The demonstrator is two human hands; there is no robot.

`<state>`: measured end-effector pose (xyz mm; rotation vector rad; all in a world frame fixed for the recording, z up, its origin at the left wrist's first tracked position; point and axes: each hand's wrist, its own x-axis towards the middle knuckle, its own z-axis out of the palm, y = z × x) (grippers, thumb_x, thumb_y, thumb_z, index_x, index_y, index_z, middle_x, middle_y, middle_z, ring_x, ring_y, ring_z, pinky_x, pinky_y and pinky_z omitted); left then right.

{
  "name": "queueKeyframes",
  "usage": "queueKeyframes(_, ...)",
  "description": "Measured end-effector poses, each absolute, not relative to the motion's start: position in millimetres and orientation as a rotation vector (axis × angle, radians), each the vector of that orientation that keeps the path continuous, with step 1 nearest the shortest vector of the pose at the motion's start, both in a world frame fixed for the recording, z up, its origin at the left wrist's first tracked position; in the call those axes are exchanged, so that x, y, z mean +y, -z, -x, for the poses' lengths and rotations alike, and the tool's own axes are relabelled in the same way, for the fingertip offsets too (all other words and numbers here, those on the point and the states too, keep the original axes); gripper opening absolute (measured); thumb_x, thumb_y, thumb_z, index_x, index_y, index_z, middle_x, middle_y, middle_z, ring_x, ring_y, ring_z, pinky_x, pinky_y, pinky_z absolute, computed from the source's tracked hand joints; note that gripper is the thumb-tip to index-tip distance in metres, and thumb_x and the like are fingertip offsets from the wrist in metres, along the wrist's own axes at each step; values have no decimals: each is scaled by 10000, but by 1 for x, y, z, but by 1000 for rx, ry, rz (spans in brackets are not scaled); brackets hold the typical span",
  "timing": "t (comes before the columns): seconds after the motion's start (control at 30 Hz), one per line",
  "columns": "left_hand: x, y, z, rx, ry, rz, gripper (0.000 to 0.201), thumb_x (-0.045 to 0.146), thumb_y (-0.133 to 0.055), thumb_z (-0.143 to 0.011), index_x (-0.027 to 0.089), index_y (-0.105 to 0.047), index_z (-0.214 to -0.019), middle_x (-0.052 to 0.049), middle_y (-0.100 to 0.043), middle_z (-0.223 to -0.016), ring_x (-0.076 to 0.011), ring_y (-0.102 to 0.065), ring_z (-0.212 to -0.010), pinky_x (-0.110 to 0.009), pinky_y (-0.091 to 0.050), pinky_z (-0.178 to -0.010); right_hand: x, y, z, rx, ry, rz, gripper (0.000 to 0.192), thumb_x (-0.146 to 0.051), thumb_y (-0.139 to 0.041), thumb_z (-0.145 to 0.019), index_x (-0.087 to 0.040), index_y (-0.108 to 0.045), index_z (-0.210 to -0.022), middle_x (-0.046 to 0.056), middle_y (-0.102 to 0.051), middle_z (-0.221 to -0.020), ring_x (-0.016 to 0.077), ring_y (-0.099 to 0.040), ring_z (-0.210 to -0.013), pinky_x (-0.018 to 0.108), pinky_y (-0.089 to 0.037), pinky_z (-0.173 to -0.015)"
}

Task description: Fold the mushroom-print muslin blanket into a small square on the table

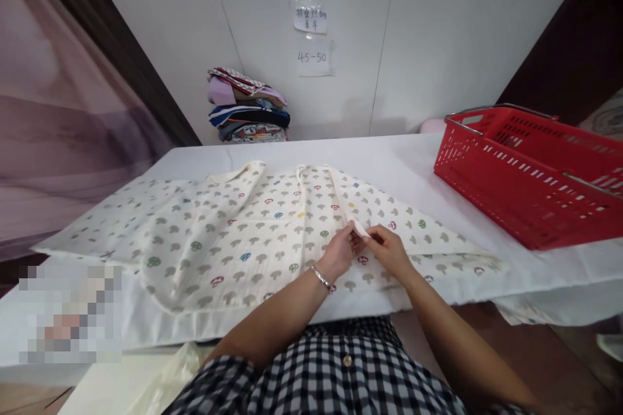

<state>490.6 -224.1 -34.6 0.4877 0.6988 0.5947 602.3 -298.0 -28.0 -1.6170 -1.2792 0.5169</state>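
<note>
A cream cloth (263, 243) printed with grey mushrooms and a few coloured ones lies spread over the table, with ridges and loose folds in it. My left hand (343, 249), a silver bracelet at its wrist, pinches a raised edge of this cloth right of the middle. Close beside it, my right hand (387, 249) grips the same edge between thumb and fingers. Both hands are closed, and a short strip of the edge shows between them. At the right the cloth runs out to a pointed corner.
A red plastic basket (496, 188) with metal handles stands on the white-covered table (389, 155) at the right. Behind the table's far edge is a stack of folded cloths (248, 107). Paper notes (315, 57) hang on the wall. A pixelated patch covers the table's left front.
</note>
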Motion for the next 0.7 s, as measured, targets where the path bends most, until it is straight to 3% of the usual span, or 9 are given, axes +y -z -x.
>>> queueKeyframes(0.17, -223, 36, -501, 809, -632, -615, 155, 247, -665, -742, 128, -577, -790, -29, -599, -677, -104, -550, -605, -231, -460, -608, -291, -3, -636, -1067, -223, 1596, 148, -329, -557, -771, -188, -602, -760, -12, -571, -684, 131, -507, -618, 254, -420, -594)
queueKeyframes(0.33, -238, 16, -487, 778, -681, -844, 177, 264, -687, -705, 126, -578, -728, -22, -602, -631, -103, -557, -550, -252, -478, -598, -296, -36, -640, -1241, 302, 1539, 88, -230, -518, -819, -204, -602, -812, 30, -587, -804, 172, -536, -792, 305, -439, -733)
queueKeyframes(0.53, -254, 8, -462, 758, -676, -865, 192, 238, -685, -679, 132, -596, -812, -27, -639, -697, -112, -590, -546, -255, -491, -583, -310, 1, -592, -1728, -194, 1456, 156, -178, -443, -875, -214, -595, -865, 31, -578, -798, 159, -542, -761, 278, -441, -678)
queueKeyframes(0.7, -259, 14, -449, 799, -614, -797, 159, 222, -664, -691, 135, -593, -805, -36, -648, -692, -122, -619, -577, -245, -481, -613, -317, 19, -580, -1676, -281, 1483, 163, -218, -433, -894, -214, -595, -911, 44, -582, -830, 174, -550, -794, 296, -449, -706)
